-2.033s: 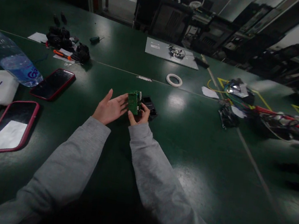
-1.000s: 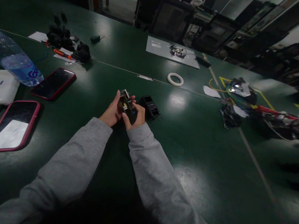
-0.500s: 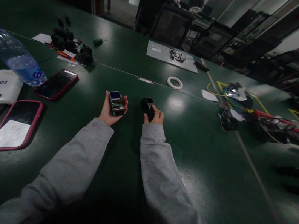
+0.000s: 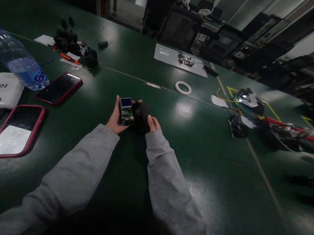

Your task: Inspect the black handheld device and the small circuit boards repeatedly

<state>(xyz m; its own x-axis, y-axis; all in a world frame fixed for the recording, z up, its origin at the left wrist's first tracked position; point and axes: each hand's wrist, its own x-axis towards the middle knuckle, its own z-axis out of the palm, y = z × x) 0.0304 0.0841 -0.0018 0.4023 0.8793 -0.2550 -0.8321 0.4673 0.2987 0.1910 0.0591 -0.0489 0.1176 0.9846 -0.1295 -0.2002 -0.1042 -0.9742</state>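
In the head view, my left hand [image 4: 115,119] cradles a green circuit board with a small screen [image 4: 126,111], screen side up, the thumb along its left edge. My right hand [image 4: 153,124] grips a black plastic case [image 4: 142,116] by its right side. The case is tilted, its open side facing the board. Board and case are side by side, very close; whether they touch I cannot tell. The left fingers are mostly hidden behind the board and case.
At left lie two red-cased phones [image 4: 59,88], [image 4: 17,132], a white box [image 4: 3,92] and a tilted water bottle [image 4: 16,56]. Farther off are a tape roll [image 4: 183,88], an orange screwdriver [image 4: 69,58], a grey board [image 4: 170,57] and cables at right [image 4: 307,136]. A person [image 4: 161,2] is behind.
My right hand has brought the black case leftward to the circuit board and turned it, so its open side faces the board. My left hand has shifted slightly right.
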